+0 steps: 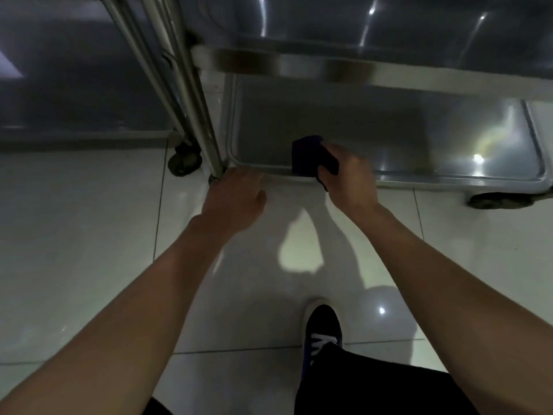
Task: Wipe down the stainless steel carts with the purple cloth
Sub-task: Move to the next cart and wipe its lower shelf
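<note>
Two stainless steel carts: one [389, 163] straight ahead, one [74, 85] to the left; two shelves show on the near cart; one purple cloth [311, 158]; two caster wheels, one [184, 161] and another [496, 200]; two bare hands, left [236, 199] and right [350, 175]; one dark shoe [323, 330] with white laces.

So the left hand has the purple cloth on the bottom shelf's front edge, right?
Not quite: the head view shows the right hand holding the purple cloth on the bottom shelf front edge. The left hand is by the cart's corner post.
</note>
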